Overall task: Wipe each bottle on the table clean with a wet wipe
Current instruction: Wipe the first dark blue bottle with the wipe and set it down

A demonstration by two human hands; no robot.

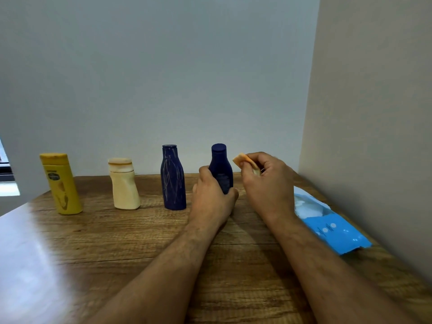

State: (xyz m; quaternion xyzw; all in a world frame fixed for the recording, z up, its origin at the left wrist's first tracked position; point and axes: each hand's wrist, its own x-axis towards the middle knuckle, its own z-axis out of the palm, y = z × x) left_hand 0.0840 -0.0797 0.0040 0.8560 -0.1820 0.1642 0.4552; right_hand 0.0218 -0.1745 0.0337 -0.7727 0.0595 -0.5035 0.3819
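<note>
Left hand (pixel 214 195) wrapped round lower body of right-most dark blue bottle (pixel 222 170), upright on tabletop (pixel 140 242), long axis vertical. Right hand (pixel 266 183) just right of bottle neck, fingers (pixel 251 160) pinching stained wet wipe (pixel 244 160), a short gap off. Next contact probably leftward onto shoulder; scribbled blue bottle (pixel 173 178) further left, unwiped.

Four bottles are standing upright in a row along the table's far edge: a yellow bottle (pixel 61 183) at the left, a dented cream bottle (pixel 124 183), a dark blue bottle with pale streaks (pixel 173 177) and a clean-looking dark blue bottle (pixel 221 167). The last is sitting in the left hand (pixel 211 197), while a folded, orange-stained wipe (pixel 245 160) is being pinched by the right hand (pixel 266 181) beside its cap
</note>
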